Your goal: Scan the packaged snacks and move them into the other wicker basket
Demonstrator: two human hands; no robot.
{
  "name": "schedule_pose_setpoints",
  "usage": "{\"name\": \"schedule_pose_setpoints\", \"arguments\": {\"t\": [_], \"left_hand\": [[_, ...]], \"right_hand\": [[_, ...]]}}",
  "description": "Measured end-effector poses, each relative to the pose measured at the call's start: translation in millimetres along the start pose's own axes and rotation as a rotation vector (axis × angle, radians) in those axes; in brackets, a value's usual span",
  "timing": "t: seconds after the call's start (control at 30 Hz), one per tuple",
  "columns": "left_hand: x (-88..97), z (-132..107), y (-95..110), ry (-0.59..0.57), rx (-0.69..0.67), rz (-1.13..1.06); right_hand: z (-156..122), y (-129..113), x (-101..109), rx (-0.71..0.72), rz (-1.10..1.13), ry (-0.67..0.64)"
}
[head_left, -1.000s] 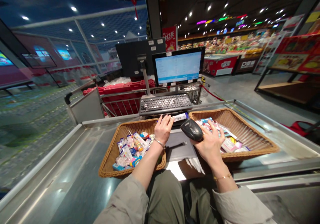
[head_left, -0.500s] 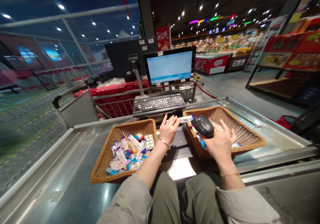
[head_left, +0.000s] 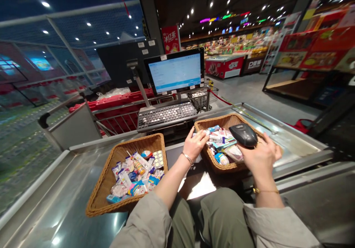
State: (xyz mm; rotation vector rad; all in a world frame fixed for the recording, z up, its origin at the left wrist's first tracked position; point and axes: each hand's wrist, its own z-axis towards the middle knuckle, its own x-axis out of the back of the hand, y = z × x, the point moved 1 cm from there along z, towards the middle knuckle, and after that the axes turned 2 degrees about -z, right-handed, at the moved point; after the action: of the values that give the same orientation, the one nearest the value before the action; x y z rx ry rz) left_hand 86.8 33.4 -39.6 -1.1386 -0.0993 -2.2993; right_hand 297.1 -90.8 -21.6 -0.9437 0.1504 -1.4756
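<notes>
My right hand [head_left: 260, 155] grips a black barcode scanner [head_left: 243, 134] and hovers over the right wicker basket [head_left: 203, 123], which holds several small packaged goods [head_left: 222, 144]. My left hand [head_left: 195, 143] reaches over that basket's near left rim, its fingers curled on a small white packet among the goods. The left wicker basket [head_left: 111, 166] sits by my left forearm and is full of colourful small packets [head_left: 135, 174].
A keyboard [head_left: 165, 115] and a lit till screen [head_left: 175, 72] stand behind the baskets on the steel checkout counter [head_left: 55, 207]. Red shopping baskets [head_left: 116, 104] and a metal trolley lie beyond. Store shelves and a freezer fill the right background.
My left hand carried the white packet from in front of the keyboard to the right basket. The right hand with the scanner drifted right, and my view swung to the right.
</notes>
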Motion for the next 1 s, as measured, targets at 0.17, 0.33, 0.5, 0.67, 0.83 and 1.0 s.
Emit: {"name": "schedule_pose_setpoints", "arguments": {"t": [0.17, 0.33, 0.5, 0.67, 0.83, 1.0], "left_hand": [[-13.8, 18.0, 16.9, -0.094, -0.089, -0.056], [-21.4, 31.1, 31.0, -0.243, -0.103, -0.028], [-17.9, 24.4, 30.6, -0.301, 0.011, -0.036], [1.0, 8.8, 26.3, -0.313, 0.107, -0.058], [28.3, -15.0, 22.8, -0.326, 0.196, -0.093], [52.1, -50.9, 8.8, -0.302, 0.270, -0.106]], "right_hand": [[3.4, 21.4, 0.4, -0.024, -0.039, 0.029], [4.9, 24.8, 6.3, -0.039, -0.043, 0.045], [2.9, 26.2, 7.9, -0.076, -0.036, 0.034], [-1.4, 21.4, 1.7, -0.077, -0.015, 0.002], [-5.7, 2.3, -4.1, -0.073, -0.003, -0.053], [-10.5, -20.7, -10.0, 0.021, 0.048, -0.100]]}}
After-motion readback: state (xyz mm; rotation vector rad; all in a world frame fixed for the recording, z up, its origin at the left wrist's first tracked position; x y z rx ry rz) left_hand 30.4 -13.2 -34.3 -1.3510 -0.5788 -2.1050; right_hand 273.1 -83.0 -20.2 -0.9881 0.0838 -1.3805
